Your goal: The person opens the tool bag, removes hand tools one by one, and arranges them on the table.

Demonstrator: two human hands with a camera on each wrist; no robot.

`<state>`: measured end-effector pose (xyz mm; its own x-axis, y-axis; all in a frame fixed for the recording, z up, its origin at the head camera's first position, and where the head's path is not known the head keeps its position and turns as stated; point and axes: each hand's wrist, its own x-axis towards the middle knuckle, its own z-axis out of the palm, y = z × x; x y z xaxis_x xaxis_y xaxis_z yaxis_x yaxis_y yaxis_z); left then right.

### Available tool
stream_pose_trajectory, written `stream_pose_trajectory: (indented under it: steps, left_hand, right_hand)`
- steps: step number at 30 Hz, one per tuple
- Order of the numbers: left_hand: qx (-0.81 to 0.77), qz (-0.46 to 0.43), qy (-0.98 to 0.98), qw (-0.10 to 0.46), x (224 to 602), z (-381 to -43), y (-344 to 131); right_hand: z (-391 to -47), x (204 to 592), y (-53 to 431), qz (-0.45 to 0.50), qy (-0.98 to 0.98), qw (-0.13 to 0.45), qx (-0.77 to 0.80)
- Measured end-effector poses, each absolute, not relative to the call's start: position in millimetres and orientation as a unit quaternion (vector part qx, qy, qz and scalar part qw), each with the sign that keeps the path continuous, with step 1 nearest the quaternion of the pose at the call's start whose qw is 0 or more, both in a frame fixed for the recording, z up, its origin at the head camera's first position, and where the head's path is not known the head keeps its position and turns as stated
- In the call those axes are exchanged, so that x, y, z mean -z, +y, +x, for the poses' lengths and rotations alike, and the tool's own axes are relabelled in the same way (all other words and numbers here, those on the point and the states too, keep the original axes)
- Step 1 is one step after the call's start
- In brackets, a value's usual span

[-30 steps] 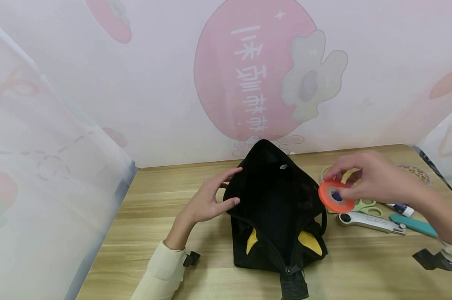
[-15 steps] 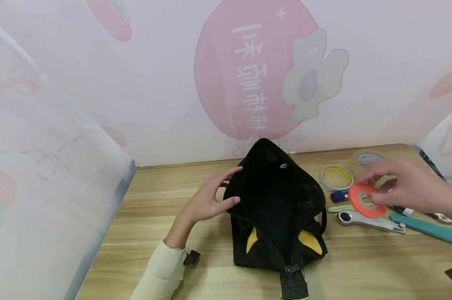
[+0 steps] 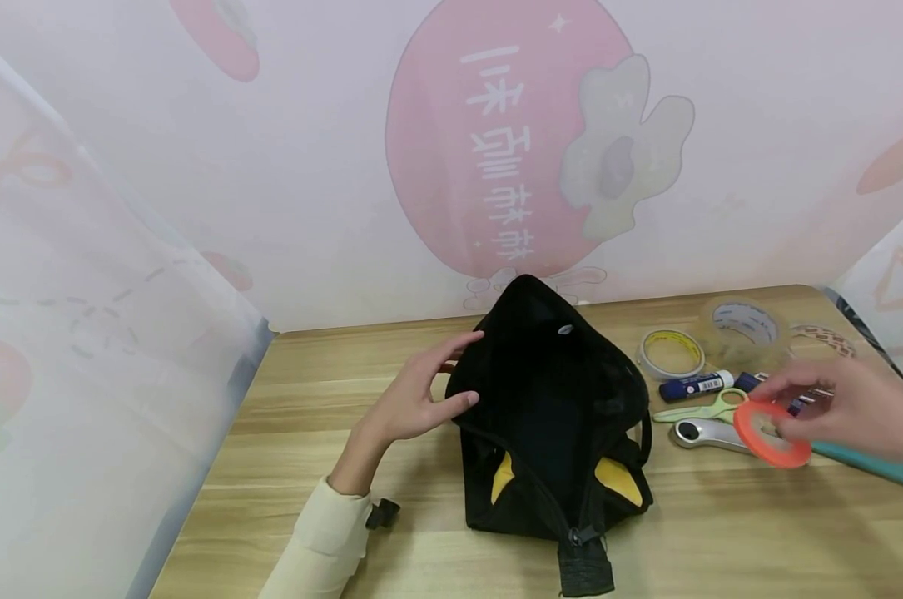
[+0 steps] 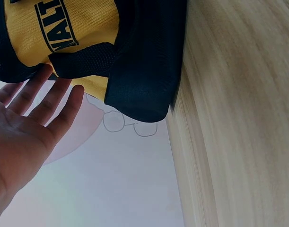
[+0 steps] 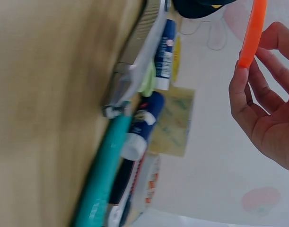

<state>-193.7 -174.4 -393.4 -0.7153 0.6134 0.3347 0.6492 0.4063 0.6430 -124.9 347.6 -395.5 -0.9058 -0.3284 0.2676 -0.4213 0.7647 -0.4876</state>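
Observation:
A black backpack [image 3: 548, 399] with yellow patches stands unzipped on the wooden table, its mouth facing up toward me. My left hand [image 3: 421, 399] rests at the left side of that mouth, thumb near the edge. In the left wrist view its spread fingers [image 4: 64, 111] reach the bag's yellow-and-black outer side [image 4: 87, 28] beside a strap. To the right of the bag, my right hand [image 3: 844, 408] pinches a thin orange roll of tape [image 3: 788, 456] above the other tools. The right wrist view shows the orange roll [image 5: 254, 38] edge-on between thumb and fingers.
Right of the backpack lie a small tape roll [image 3: 649, 364], clear packing tape [image 3: 746, 320], a patterned tape roll [image 3: 829, 334], glue sticks [image 3: 694, 387], green scissors [image 3: 691, 413], a silver rotary cutter [image 3: 709, 435] and a teal-handled tool [image 3: 870, 463]. A printed sheet [image 3: 331, 166] hangs behind the table.
My right hand has carried the orange tape roll rightward and slightly down, away from the backpack's mouth. The left hand and the bag have stayed in place.

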Motion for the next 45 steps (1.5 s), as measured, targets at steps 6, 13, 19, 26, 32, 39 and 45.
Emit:
stream_pose_trajectory:
  steps: [6, 13, 19, 26, 32, 39, 45]
  left_hand:
    - [0.394, -0.378, -0.838, 0.022, 394, -195, -175]
    - [0.393, -0.377, -0.839, 0.021, 393, -194, -174]
    - [0.394, -0.377, -0.838, 0.02, 393, -194, -174]
    - [0.391, -0.377, -0.84, 0.021, 394, -194, -174]
    - [0.392, -0.378, -0.839, 0.02, 395, -194, -174]
    - [0.394, -0.379, -0.837, 0.021, 393, -193, -174]
    - [0.395, -0.375, -0.838, 0.02, 392, -192, -174]
  right_hand:
    - [-118, 418, 353, 0.192, -0.927, 0.038, -0.32]
    - [-111, 436, 342, 0.17, -0.923, 0.01, -0.344]
    - [-106, 450, 333, 0.176, -0.919, 0.032, -0.352]
    - [-105, 461, 327, 0.209, -0.912, 0.04, -0.351]
    - [-104, 466, 323, 0.228, -0.908, 0.062, -0.345]
    - [-101, 467, 317, 0.225, -0.924, 0.092, -0.294]
    - [-100, 468, 316, 0.227, -0.923, 0.096, -0.296]
